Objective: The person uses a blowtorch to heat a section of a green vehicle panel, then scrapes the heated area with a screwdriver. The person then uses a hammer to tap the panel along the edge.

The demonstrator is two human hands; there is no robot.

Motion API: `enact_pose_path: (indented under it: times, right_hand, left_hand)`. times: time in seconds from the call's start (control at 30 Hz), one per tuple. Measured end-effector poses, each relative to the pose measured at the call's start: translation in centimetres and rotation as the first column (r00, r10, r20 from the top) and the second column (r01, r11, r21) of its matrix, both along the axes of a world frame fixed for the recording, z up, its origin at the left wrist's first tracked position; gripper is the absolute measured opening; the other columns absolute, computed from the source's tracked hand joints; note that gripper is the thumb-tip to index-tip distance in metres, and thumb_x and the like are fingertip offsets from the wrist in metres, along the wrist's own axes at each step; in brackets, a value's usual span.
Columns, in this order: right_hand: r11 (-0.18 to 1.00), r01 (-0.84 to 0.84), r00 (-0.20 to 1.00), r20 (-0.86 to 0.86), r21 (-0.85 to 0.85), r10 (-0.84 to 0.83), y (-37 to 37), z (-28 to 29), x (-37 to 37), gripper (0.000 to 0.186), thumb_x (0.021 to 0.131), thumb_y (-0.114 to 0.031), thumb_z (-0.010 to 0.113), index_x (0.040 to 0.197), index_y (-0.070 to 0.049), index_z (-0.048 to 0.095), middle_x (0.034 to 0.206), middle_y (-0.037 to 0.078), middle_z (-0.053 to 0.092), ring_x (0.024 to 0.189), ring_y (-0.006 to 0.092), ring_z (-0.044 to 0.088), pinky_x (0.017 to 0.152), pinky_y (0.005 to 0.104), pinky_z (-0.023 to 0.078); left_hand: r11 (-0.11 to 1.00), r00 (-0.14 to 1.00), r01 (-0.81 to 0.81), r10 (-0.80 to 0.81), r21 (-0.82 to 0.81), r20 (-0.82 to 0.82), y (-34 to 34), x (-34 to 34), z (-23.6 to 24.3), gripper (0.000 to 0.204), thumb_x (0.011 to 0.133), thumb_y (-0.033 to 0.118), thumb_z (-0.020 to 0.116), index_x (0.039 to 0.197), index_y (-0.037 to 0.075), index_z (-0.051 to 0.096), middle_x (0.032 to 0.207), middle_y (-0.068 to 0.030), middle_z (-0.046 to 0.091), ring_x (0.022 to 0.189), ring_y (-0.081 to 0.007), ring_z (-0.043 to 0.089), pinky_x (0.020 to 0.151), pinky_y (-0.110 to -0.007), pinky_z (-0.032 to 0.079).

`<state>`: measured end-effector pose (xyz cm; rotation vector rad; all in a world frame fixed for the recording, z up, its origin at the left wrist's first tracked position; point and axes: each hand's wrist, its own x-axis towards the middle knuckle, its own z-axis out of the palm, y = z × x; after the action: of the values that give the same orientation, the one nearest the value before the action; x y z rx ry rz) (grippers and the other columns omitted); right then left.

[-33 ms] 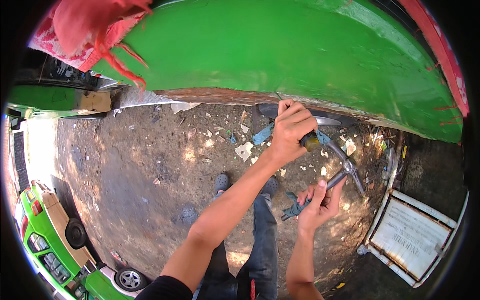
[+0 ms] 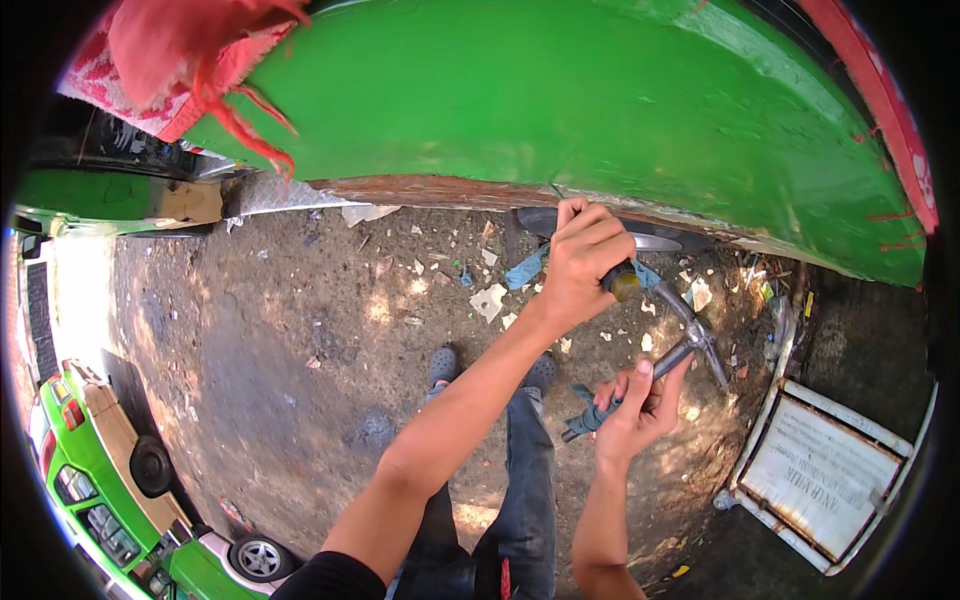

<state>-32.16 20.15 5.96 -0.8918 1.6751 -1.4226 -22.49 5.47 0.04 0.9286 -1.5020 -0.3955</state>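
My left hand (image 2: 585, 255) is wrapped round a screwdriver-like tool with a yellowish handle end (image 2: 626, 287). Its thin shaft (image 2: 557, 191) reaches the lower edge of a green vehicle panel (image 2: 560, 100); whether it is a screwdriver or a chisel is hidden by my fingers. In my right hand (image 2: 640, 410) is a hammer (image 2: 692, 335), gripped by a dark handle partly wrapped in blue-grey material. One curved end of the hammer head lies close to the tool's butt, and the pointed other end faces away. I cannot tell whether head and butt touch.
Brown, worn material (image 2: 430, 190) runs along the panel's lower edge, with a tyre (image 2: 540, 222) beneath. Pale flakes (image 2: 488, 302) and a blue scrap (image 2: 525, 268) litter the ground. A framed sign (image 2: 825, 470) lies at right; a green car (image 2: 100, 510) stands lower left; red cloth (image 2: 170, 60) hangs upper left.
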Motion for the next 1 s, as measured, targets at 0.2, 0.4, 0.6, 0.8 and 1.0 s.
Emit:
enact_pose_path:
  times: [0.2, 0.4, 0.6, 0.8, 1.0]
  right_hand:
    - [1.0, -0.007, 1.0, 0.017, 0.002, 0.007, -0.4, 0.0, 0.0, 0.063, 0.105, -0.007, 0.052, 0.16, 0.002, 0.022, 0.07, 0.003, 0.051, 0.058, 0.0091, 0.046, 0.046, 0.0283, 0.042]
    - [0.991, -0.061, 0.996, -0.074, -0.119, 0.053, 0.1, 1.5, -0.8, 0.039, 0.104, -0.007, 0.053, 0.137, 0.011, 0.043, 0.068, 0.006, 0.052, 0.054, 0.0127, 0.047, 0.046, 0.0303, 0.044]
    - [0.855, -0.268, 0.952, -0.259, -0.445, 0.163, -0.2, -1.0, -1.9, 0.014, 0.101, -0.001, 0.053, 0.105, 0.012, 0.051, 0.068, 0.013, 0.056, 0.052, 0.0152, 0.049, 0.044, 0.0312, 0.044]
    - [0.957, -0.183, 0.959, -0.255, -0.225, 0.123, -0.2, 0.4, -1.1, 0.013, 0.102, -0.001, 0.051, 0.097, 0.01, 0.045, 0.07, 0.013, 0.054, 0.053, 0.0144, 0.048, 0.044, 0.0304, 0.042]
    - [0.961, -0.206, 0.943, -0.299, -0.183, 0.145, -0.5, -0.3, -1.3, 0.04, 0.105, -0.005, 0.049, 0.139, 0.005, 0.03, 0.067, 0.006, 0.051, 0.053, 0.0109, 0.045, 0.047, 0.0281, 0.041]
  left_hand:
    - [0.999, 0.999, -0.032, 0.032, -0.003, 0.018, -1.0, -0.1, 0.0, 0.02, 0.056, 0.001, 0.07, 0.068, 0.007, 0.055, 0.069, -0.0039, 0.056, 0.071, -0.0251, 0.056, 0.077, -0.04, 0.039]
    - [0.998, 0.998, -0.065, 0.065, 0.023, -0.015, -1.3, -0.3, 0.2, 0.021, 0.055, 0.0, 0.069, 0.068, 0.008, 0.055, 0.068, -0.0034, 0.055, 0.071, -0.0249, 0.056, 0.076, -0.039, 0.038]
    - [1.0, 0.999, -0.02, 0.02, 0.016, -0.031, -1.2, -0.7, -0.1, 0.024, 0.056, 0.002, 0.072, 0.071, 0.007, 0.054, 0.069, -0.005, 0.052, 0.07, -0.0257, 0.052, 0.078, -0.04, 0.037]
    - [0.999, 0.998, -0.046, 0.046, 0.018, -0.031, -1.4, -0.3, -0.1, 0.022, 0.059, 0.005, 0.072, 0.071, 0.006, 0.054, 0.069, -0.0052, 0.052, 0.07, -0.0261, 0.052, 0.078, -0.04, 0.037]
    - [0.996, 0.995, -0.078, 0.08, 0.04, -0.055, -1.7, -0.8, 0.3, 0.022, 0.057, 0.003, 0.071, 0.07, 0.007, 0.054, 0.068, -0.0055, 0.053, 0.069, -0.0265, 0.053, 0.076, -0.039, 0.037]
